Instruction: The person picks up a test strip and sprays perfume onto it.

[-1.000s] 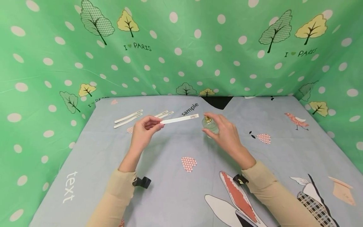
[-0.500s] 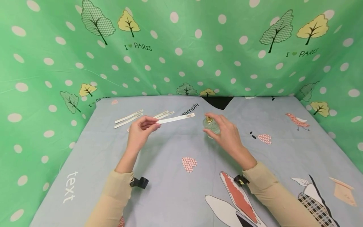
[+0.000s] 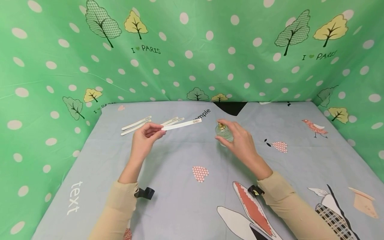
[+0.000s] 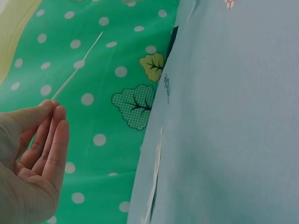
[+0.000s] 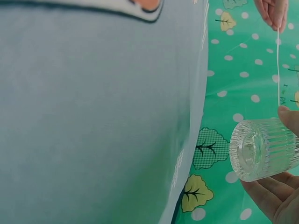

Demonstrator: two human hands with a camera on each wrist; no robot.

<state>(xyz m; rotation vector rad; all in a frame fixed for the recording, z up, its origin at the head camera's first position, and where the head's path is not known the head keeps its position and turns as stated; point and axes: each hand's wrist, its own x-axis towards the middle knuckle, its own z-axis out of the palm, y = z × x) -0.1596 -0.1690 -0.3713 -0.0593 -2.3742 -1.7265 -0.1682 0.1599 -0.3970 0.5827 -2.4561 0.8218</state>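
Note:
Between thumb and fingertips, my left hand (image 3: 144, 138) pinches one end of a white paper perfume tester strip (image 3: 183, 124). Its printed end points right, toward the bottle; the left wrist view has the strip (image 4: 77, 67) thin and nearly edge-on. My right hand (image 3: 241, 140) holds a clear ribbed-glass perfume bottle (image 3: 222, 134) with a gold neck, thumb on one side and fingers on the other. The index finger lies at the bottle's top. From the right wrist view, the bottle (image 5: 259, 149) shows its round base, raised off the table. A gap separates strip and bottle.
Several more tester strips (image 3: 136, 123) lie on the cloth-covered table (image 3: 174, 200) behind my left hand, some partly hidden by it. Green dotted fabric (image 3: 192, 43) hangs at the back and both sides. Black straps with small devices (image 3: 145, 193) sit at my wrists.
My left hand has drawn the strip leftward, away from the bottle, widening the gap between them. The right hand and bottle have stayed almost in place.

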